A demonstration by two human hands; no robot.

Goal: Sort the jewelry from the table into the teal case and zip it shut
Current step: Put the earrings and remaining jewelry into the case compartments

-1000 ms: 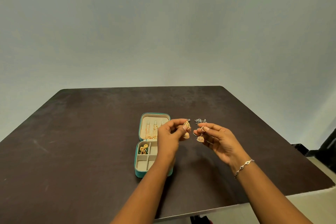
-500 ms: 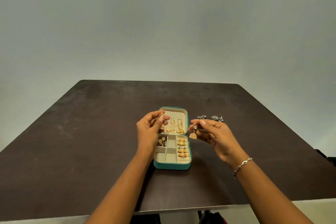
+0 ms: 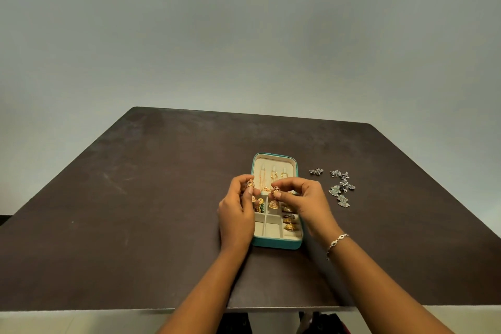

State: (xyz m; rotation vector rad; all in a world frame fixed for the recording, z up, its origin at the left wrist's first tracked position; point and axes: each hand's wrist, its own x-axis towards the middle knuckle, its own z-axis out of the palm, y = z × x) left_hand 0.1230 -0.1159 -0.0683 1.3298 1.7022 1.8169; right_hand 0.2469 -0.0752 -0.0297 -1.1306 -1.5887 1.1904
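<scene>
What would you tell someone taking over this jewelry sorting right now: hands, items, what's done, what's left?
Left hand: pinches a gold earring above the open teal case.
Right hand: pinches the second gold earring over the case's compartments.
Done: chains are in the lid, rings in the right column.
Left: put both earrings in, fetch the silver pieces lying on the table to the right of the case, then zip it shut.

Soft, even, fairly dim indoor light falls on a grey wall [image 3: 244, 35] and dark table [image 3: 135, 198]. Shadows are faint. Wide-angle distortion bends the table's edges.
</scene>
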